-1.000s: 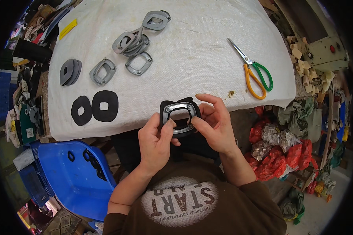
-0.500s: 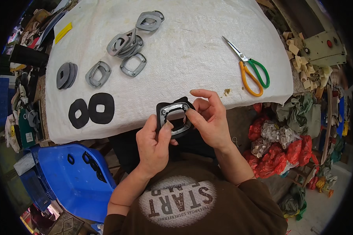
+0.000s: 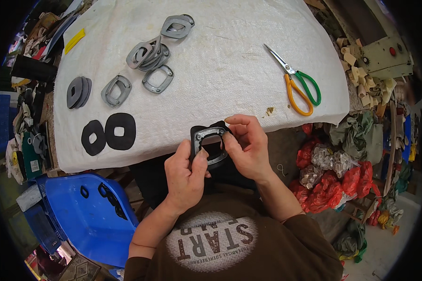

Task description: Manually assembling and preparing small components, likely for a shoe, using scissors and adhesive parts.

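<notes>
Between my two hands, just off the table's near edge, is a grey metal frame (image 3: 198, 146) with a rounded square opening. A black pad (image 3: 196, 129) shows around its far and left rim. My left hand (image 3: 186, 172) grips the frame's left side, thumb on top. On the right side, my right hand (image 3: 246, 147) pinches the frame and pad between thumb and fingers. Two black pads with square holes, a larger one (image 3: 127, 144) and a smaller one (image 3: 93, 147), lie flat on the left of the table. Several more grey frames (image 3: 158, 78) are spread beyond them.
White woven sheeting (image 3: 211, 70) covers the table. Scissors (image 3: 297, 86) with orange and green handles lie at the right. A small stack of dark grey pads (image 3: 78, 92) and a yellow strip (image 3: 75, 41) sit left. Below stand a blue basin (image 3: 86, 229) and red bags (image 3: 323, 194).
The frame and pad have tilted a little and shifted slightly toward me. My right index finger has come down closer to the frame's far right corner. My left hand keeps its grip.
</notes>
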### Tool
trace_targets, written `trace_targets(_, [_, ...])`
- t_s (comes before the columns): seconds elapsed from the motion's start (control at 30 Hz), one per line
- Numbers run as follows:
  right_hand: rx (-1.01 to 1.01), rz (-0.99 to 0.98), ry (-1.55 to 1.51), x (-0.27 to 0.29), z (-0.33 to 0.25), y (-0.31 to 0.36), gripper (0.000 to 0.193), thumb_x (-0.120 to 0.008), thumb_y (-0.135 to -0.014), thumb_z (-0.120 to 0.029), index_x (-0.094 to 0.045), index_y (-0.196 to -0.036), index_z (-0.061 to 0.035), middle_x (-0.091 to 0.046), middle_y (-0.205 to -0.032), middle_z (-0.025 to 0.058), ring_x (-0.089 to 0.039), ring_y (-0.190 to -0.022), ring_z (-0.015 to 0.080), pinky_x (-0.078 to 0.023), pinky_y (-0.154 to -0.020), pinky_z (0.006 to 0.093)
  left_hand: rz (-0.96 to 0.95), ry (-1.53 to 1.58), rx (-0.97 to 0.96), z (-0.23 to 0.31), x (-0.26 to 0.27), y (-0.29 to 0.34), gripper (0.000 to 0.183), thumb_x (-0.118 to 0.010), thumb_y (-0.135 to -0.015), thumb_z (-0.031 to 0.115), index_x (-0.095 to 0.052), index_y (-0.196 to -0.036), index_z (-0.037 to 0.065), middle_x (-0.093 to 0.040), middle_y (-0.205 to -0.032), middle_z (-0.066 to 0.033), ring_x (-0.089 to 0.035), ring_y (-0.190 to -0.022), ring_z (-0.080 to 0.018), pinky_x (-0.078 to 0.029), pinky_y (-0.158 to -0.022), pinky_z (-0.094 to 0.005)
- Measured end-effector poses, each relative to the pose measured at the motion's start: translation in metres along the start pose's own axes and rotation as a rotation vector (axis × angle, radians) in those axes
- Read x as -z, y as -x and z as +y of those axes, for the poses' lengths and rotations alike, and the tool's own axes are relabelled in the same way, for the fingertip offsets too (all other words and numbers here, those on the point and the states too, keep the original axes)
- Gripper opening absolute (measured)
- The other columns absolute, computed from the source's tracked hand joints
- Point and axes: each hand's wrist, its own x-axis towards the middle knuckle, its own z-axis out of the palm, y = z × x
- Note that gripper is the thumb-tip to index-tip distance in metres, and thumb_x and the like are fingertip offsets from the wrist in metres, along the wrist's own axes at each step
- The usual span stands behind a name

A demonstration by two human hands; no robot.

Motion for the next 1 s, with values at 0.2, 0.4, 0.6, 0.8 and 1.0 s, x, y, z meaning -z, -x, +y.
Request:
trace_targets(0.2, [-0.016, -0.072, -0.035, 0.011, -0.005, -0.01, 0.035, -0.056, -0.08, -0.001, -0.045, -0.113, -0.0023, -0.053, -0.068, 0.001, -0.05, -0.059, 0.0044, -0.04, -0.049, 0.0195, 0.001, 0.026, 0.053, 0.001, 0.003, -0.002, 0.014, -0.045, -0.088, 0.012, -0.049, -0.084, -0.002, -0.053, -0.073, -0.0039, -0.05, -0.052, -0.0054, -0.044, -0.044, -0.0191])
trace_targets(0.4, [0.012, -0.194, 0.187, 0.018, -0.019, -0.014, 0.037, -0.057, -0.078, 0.004, -0.046, -0.113, -0.0024, -0.051, -0.068, -0.0006, -0.048, -0.059, 0.0025, -0.037, -0.051, 0.0159, -0.037, -0.118, -0.033, -0.001, 0.005, -0.003, 0.013, -0.047, -0.086, 0.01, -0.049, -0.079, 0.0, -0.05, -0.063, -0.0027, -0.049, -0.049, -0.0061, -0.041, -0.043, -0.0204])
trace_targets(0.6, [-0.028, -0.031, 0.103, 0.011, -0.011, -0.01, 0.037, -0.059, -0.08, -0.003, -0.046, -0.114, -0.0018, -0.053, -0.065, 0.0018, -0.048, -0.054, 0.0056, -0.04, -0.047, 0.0216, -0.006, 0.142, 0.151, 0.004, 0.003, -0.006, 0.015, -0.047, -0.088, 0.012, -0.049, -0.08, 0.0, -0.053, -0.067, -0.0046, -0.052, -0.051, -0.0089, -0.043, -0.044, -0.022])
trace_targets(0.8, [-0.075, -0.107, -0.157, 0.014, -0.016, -0.006, 0.037, -0.058, -0.082, -0.004, -0.043, -0.115, -0.0012, -0.05, -0.068, 0.0001, -0.048, -0.056, 0.0042, -0.04, -0.043, 0.0187, -0.093, 0.456, 0.164, -0.002, 0.006, -0.003, 0.024, -0.04, -0.094, 0.022, -0.048, -0.091, -0.001, -0.054, -0.08, -0.0075, -0.055, -0.055, -0.0118, -0.048, -0.048, -0.0231])
trace_targets(1.0, [-0.098, -0.047, -0.175, 0.01, -0.015, -0.005, 0.037, -0.057, -0.082, -0.005, -0.041, -0.115, -0.0019, -0.047, -0.065, -0.0007, -0.047, -0.054, 0.0035, -0.04, -0.041, 0.0173, -0.109, 0.559, 0.215, 0.001, 0.006, -0.003, 0.033, -0.034, -0.096, 0.028, -0.048, -0.094, -0.001, -0.055, -0.078, -0.0088, -0.056, -0.054, -0.0132, -0.049, -0.053, -0.0244])
